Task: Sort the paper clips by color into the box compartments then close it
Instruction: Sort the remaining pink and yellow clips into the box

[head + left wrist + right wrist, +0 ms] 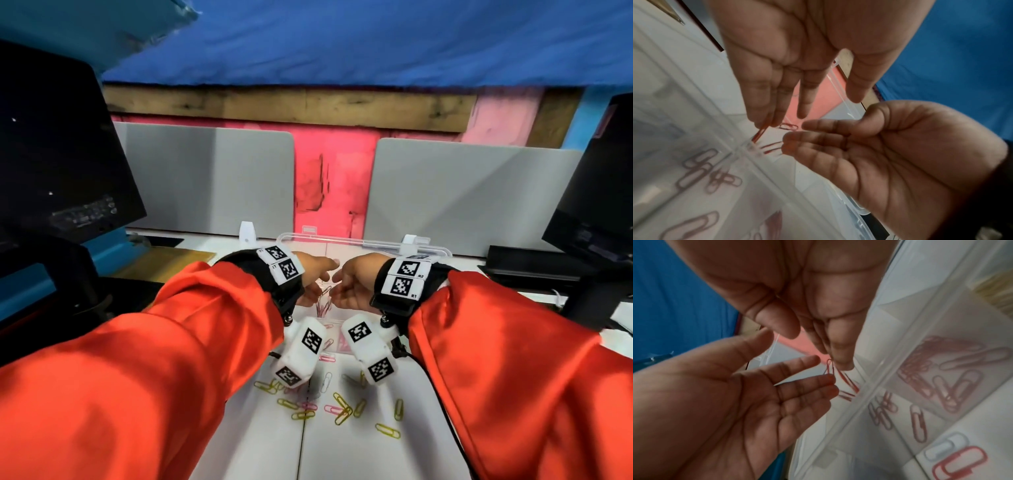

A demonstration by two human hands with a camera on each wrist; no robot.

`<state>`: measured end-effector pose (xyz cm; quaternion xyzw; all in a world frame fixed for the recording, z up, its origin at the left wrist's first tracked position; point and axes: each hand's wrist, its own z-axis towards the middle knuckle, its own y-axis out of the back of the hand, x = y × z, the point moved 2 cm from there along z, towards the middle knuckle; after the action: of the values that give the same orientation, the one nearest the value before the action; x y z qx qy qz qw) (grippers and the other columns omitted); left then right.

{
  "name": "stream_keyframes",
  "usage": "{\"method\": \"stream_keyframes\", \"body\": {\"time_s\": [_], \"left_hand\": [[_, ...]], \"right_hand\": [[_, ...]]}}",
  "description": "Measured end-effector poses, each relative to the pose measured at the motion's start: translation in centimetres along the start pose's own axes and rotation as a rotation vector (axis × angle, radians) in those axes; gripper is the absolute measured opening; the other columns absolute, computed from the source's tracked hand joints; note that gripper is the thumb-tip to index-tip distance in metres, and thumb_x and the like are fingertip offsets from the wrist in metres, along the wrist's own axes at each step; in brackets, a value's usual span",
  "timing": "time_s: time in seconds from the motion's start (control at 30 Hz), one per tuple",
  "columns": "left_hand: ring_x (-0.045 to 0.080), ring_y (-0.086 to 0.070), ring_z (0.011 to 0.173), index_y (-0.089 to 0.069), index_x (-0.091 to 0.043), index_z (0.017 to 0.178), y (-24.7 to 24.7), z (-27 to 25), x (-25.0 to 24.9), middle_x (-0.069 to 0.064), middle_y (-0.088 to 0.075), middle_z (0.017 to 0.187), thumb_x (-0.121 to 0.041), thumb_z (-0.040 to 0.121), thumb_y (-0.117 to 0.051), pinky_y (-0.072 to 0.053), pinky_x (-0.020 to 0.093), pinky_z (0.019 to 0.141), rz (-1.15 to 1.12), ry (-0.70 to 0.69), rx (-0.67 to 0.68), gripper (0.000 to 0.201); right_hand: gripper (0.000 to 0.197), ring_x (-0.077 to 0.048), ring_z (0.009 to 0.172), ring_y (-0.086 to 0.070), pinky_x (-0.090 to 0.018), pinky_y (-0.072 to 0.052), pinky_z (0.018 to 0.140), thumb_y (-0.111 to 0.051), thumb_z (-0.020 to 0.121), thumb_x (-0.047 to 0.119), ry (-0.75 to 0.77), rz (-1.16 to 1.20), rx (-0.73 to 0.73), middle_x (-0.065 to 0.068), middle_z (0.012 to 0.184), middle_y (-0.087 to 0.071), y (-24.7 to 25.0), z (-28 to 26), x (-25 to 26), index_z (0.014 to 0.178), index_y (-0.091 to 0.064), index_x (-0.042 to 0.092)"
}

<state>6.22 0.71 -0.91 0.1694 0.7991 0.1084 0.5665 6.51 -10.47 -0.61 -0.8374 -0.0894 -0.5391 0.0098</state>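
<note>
Over the clear compartment box [363,241] my left hand [317,277] and right hand [349,284] face each other, palms inward, fingers straight, thumbs apart. Red paper clips [323,301] drop between them into a compartment. In the left wrist view a red clip [761,129] slips off the left fingertips [758,120], and others [772,147] lie below. The right wrist view has a red clip [829,366] loose at the right fingertips [842,363]. Pink clips [949,386] lie in neighbouring compartments. Yellow clips [342,411], pink clips [332,407] and a white clip [327,380] are scattered on the table.
A dark monitor [51,154] stands at the left and another [596,192] at the right. Grey divider panels [205,178] back the white table. Beside the box wall lie a red clip [960,464] and a white clip [945,446].
</note>
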Motion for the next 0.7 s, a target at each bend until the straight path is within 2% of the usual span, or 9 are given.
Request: {"method": "stream_keyframes", "body": {"time_s": [0.07,0.1,0.2,0.27,0.33,0.47,0.6,0.63,0.7], "left_hand": [[0.017,-0.047,0.061,-0.056,-0.008,0.094,0.0,0.0,0.1,0.009,-0.05,0.075,-0.045,0.092,-0.05,-0.042,0.025,0.06,-0.003,-0.012,-0.01,0.038],[0.017,-0.046,0.061,-0.055,-0.008,0.096,0.0,0.0,0.0,0.009,-0.05,0.075,-0.045,0.092,-0.05,-0.042,0.025,0.059,0.002,-0.02,-0.013,0.039],[0.015,-0.049,0.064,-0.057,-0.009,0.094,0.6,-0.6,0.0,0.006,-0.051,0.077,-0.043,0.093,-0.05,-0.043,0.023,0.062,0.004,-0.041,-0.003,0.035],[0.015,-0.051,0.064,-0.057,-0.011,0.084,1.2,-1.2,-0.1,0.005,-0.053,0.077,-0.037,0.093,-0.051,-0.045,0.023,0.062,-0.005,-0.069,0.01,0.029],[0.016,-0.052,0.063,-0.055,-0.013,0.08,2.0,-2.1,0.1,0.005,-0.053,0.076,-0.03,0.093,-0.054,-0.047,0.024,0.058,0.022,-0.112,-0.019,0.022],[0.016,-0.053,0.054,-0.054,-0.012,0.084,3.5,-4.3,1.4,0.005,-0.056,0.071,-0.02,0.091,-0.059,-0.044,0.019,0.046,0.143,-0.173,-0.087,0.012],[0.007,-0.053,0.042,-0.063,-0.017,0.082,4.2,-6.4,4.1,-0.001,-0.057,0.066,-0.017,0.086,-0.061,-0.039,0.013,0.039,0.462,-0.203,-0.084,0.004],[0.004,-0.052,0.039,-0.063,-0.02,0.078,4.1,-6.7,4.7,-0.002,-0.058,0.066,-0.016,0.084,-0.062,-0.038,0.011,0.037,0.538,-0.205,-0.066,0.007],[0.003,-0.053,0.044,-0.065,-0.025,0.079,3.5,-7.3,5.7,-0.006,-0.059,0.066,-0.018,0.082,-0.064,-0.037,0.007,0.037,0.669,-0.189,0.0,0.008]], "right_hand": [[0.022,-0.025,0.07,-0.054,-0.036,-0.05,0.082,-0.032,0.088,-0.007,0.002,-0.01,0.002,-0.018,0.077,-0.053,0.0,0.0,-0.1,0.075,-0.049,-0.001],[0.023,-0.025,0.069,-0.054,-0.035,-0.05,0.08,-0.03,0.087,-0.01,0.007,-0.011,0.002,-0.018,0.075,-0.052,0.0,0.0,-0.3,0.075,-0.049,-0.002],[0.025,-0.022,0.065,-0.05,-0.025,-0.049,0.062,-0.029,0.088,-0.01,0.056,-0.014,0.003,-0.015,0.073,-0.049,0.3,-0.5,-0.6,0.077,-0.05,-0.001],[0.027,-0.018,0.063,-0.048,-0.02,-0.047,0.056,-0.03,0.089,-0.008,0.084,-0.037,-0.005,-0.012,0.074,-0.05,0.5,-0.9,-0.8,0.077,-0.052,0.003],[0.031,-0.014,0.065,-0.049,-0.018,-0.045,0.061,-0.031,0.09,-0.008,0.108,-0.09,-0.023,-0.008,0.074,-0.051,0.9,-1.9,-0.9,0.076,-0.055,0.007],[0.033,-0.012,0.069,-0.053,-0.019,-0.046,0.065,-0.037,0.089,-0.011,0.185,-0.202,-0.061,-0.005,0.077,-0.054,1.7,-4.2,-1.1,0.073,-0.057,0.01],[0.029,-0.016,0.083,-0.06,-0.027,-0.055,0.076,-0.05,0.088,-0.003,0.336,-0.53,-0.093,-0.003,0.086,-0.062,1.9,-6.8,-2.5,0.074,-0.061,0.02],[0.026,-0.016,0.083,-0.061,-0.028,-0.056,0.076,-0.051,0.087,0.001,0.363,-0.635,-0.093,-0.002,0.089,-0.064,1.8,-7.3,-3.0,0.077,-0.063,0.022],[0.023,-0.014,0.077,-0.06,-0.024,-0.055,0.071,-0.051,0.086,0.006,0.364,-0.855,-0.054,-0.002,0.091,-0.066,1.2,-8.2,-3.8,0.088,-0.068,0.022]]}}
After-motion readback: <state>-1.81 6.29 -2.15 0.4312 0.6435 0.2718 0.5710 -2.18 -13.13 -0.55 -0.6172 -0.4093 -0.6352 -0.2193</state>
